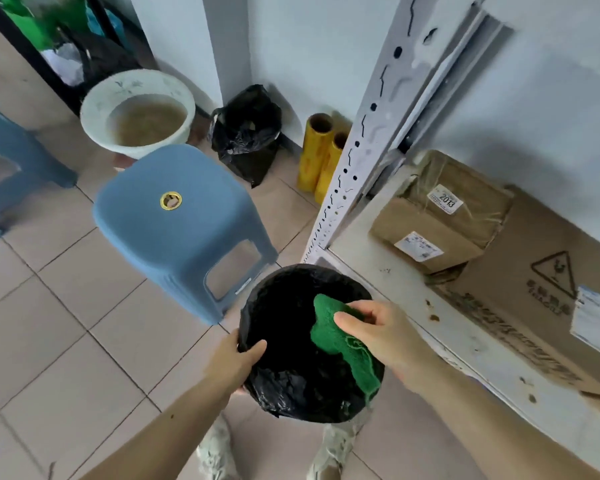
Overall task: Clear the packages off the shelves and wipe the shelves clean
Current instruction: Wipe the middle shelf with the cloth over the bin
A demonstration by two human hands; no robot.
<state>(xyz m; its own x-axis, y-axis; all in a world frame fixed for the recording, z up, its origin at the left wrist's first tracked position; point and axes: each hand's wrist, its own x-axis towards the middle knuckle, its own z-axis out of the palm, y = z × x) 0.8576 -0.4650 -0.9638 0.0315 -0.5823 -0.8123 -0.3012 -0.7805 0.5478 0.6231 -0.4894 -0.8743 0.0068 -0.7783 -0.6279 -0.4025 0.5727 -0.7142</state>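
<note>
A person stands over a tiled floor [66, 306] w/ a bin [291, 386] lined w/ a black bag held out in front, just left of a white metal shelf [447, 344]. The left hand [236, 362] grips the bin's near-left rim, thumb hooked over the edge & inside. The right hand [381, 337] pinches a green cloth [340, 344] between thumb & fingers, above the bin's right side; part of the cloth droops over the rim. The shelf's front strip shows brown specks & stains. Packages sit on it toward the wall: a small cardboard box [426, 233] w/ a white label, a taped parcel [465, 199] right behind it w/ a tag reading 2013, & a large flat carton [541, 289] to the right, printed w/ a triangle mark & carrying a shipping label. The small box overlaps the carton's left end. The shelf's perforated upright [357, 143] rises at the front-left corner. Left of it, on the floor by the wall: two yellow rolls [321, 157] standing on end, a black bag [246, 133] in the corner, & a white basin [137, 114] holding murky water. A blue stool [184, 223] stands near the bin, w/ a second stool [11, 168] at the left edge. The person's shoes [219, 452] show below the bin.
</note>
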